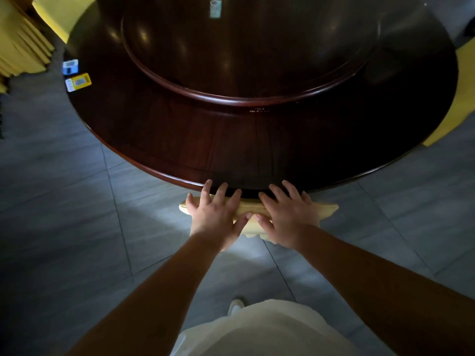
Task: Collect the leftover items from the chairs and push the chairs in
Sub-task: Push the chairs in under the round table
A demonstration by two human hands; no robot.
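Left hand (217, 214) and right hand (289, 217) lie flat, fingers spread, gripping nothing, on chair back (327, 209); palms apparently pushing it under tabletop (180, 140).

1. We note one chair (326, 209) in a pale yellow cover, its back top showing just beside the near rim of the tabletop (231, 155); the seat is hidden beneath it.
2. We note a yellow-covered chair (462, 98) tucked at the right rim and another (51, 19) at the far left.
3. We note three small packets on the tabletop: blue (70, 67), yellow (78, 82), and one far off (215, 8).
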